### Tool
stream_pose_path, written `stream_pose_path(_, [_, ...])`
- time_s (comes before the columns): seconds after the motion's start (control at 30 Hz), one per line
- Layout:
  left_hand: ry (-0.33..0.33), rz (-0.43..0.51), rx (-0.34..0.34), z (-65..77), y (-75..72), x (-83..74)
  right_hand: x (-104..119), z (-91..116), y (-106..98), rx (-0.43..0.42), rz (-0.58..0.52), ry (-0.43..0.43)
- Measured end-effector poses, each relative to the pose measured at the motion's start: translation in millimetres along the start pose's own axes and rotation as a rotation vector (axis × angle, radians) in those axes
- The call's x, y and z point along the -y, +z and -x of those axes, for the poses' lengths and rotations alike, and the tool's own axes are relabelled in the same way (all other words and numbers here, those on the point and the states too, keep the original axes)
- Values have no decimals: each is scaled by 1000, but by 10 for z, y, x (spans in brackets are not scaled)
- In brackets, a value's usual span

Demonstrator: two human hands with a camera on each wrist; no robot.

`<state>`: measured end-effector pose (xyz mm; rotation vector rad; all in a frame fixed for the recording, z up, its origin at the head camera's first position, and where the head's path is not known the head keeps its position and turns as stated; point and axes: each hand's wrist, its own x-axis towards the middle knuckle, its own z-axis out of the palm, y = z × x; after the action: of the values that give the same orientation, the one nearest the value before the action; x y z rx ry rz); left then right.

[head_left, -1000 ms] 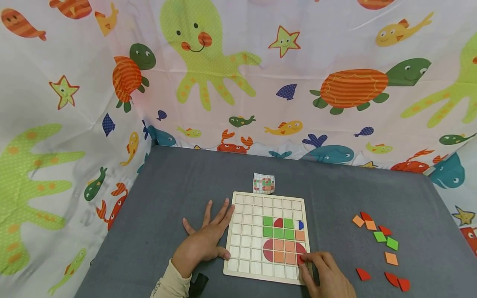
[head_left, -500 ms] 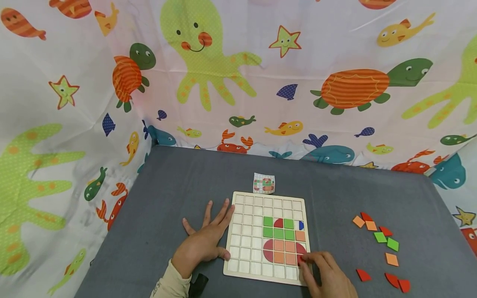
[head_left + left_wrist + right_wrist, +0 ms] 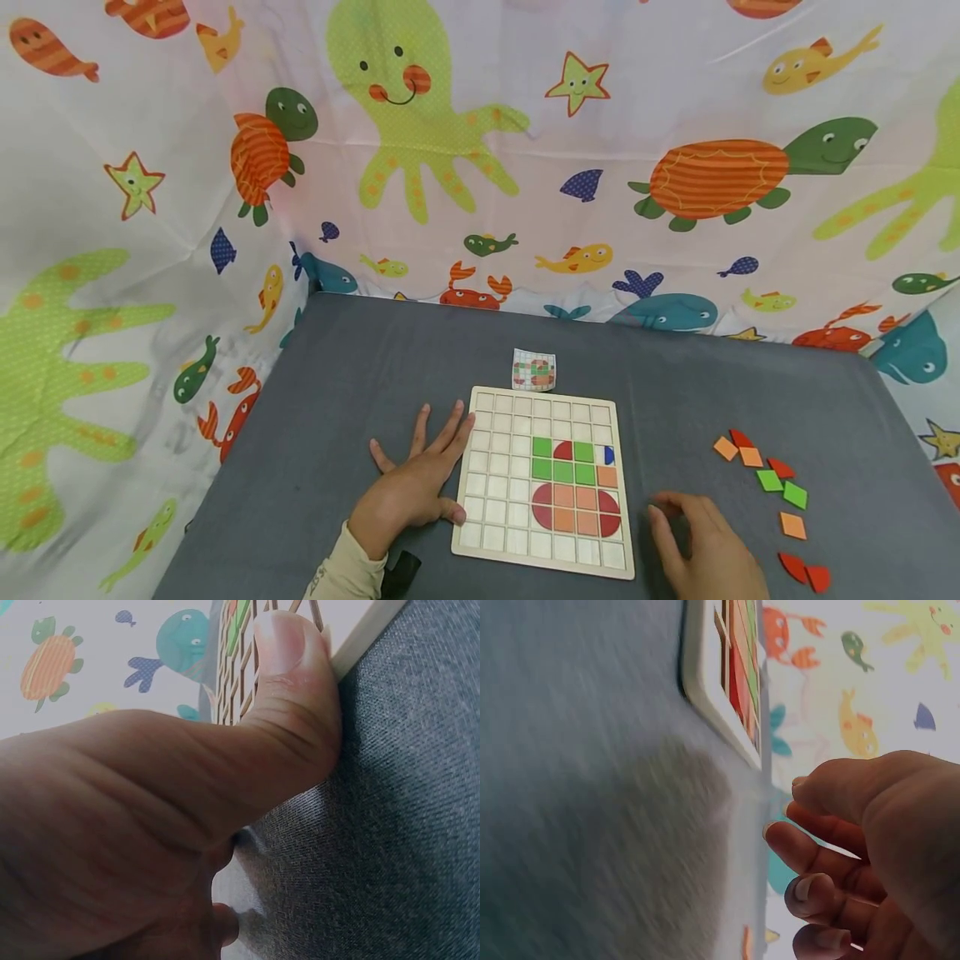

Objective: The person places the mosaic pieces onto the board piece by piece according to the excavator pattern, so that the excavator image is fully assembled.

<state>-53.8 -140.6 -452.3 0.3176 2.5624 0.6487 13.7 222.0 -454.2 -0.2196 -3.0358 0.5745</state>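
Observation:
A square wooden grid board [image 3: 495,492] lies on the grey table, with green, orange, red and blue flat tiles set in its right part. My left hand [image 3: 412,496] rests at the board's left edge with fingers spread; the thumb touches the frame, also in the left wrist view. To the right of the board hovers my right hand [image 3: 701,546], its fingers loosely bent and nothing between them in the right wrist view. A red quarter-circle tile [image 3: 610,525] sits in the board's lower right. Green square tiles [image 3: 563,472] fill a row above.
A small printed pattern card [image 3: 534,370] lies behind the board. Loose orange tiles [image 3: 792,526], green tiles [image 3: 795,495] and red quarter-circle tiles [image 3: 792,567] are scattered at the right. A sea-animal curtain [image 3: 480,183] stands around the table [image 3: 375,358].
My right hand has let go of the red tile at the board's lower right and moved right, now covering the spot where a loose red tile lay. My left hand has stayed put.

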Motion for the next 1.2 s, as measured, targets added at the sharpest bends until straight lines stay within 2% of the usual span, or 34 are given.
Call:
stream_pose_path(0.2, [-8, 0, -7, -13, 10, -8, -170, -79, -156, -154, 10, 2])
stream_pose_path(0.27, [-8, -1, -11, 3, -4, -24, -221, -113, -224, -171, 11, 20])
stream_pose_path(0.43, [10, 15, -16, 19, -6, -25, -328, -251, -429, -131, 27, 68])
stream_pose_path(0.6, [1, 11, -1, 17, 10, 3, -413, -383, -572, -167, 40, 79])
stream_pose_path(0.7, [-4, 6, -7, 51, -17, -14, -469, -514, -641, -135, 65, 101])
stream_pose_path(0.83, [14, 17, -24, 44, 14, 37, -540, -702, -643, -75, 109, 120])
stream_pose_path(1.07, [24, 10, -24, -2, 41, 61, -692, -905, -493, -154, 114, 2])
stream_pose_path(1.2, [20, 19, -14, -27, 62, 64, -762, -1014, -454, -146, 126, -21])
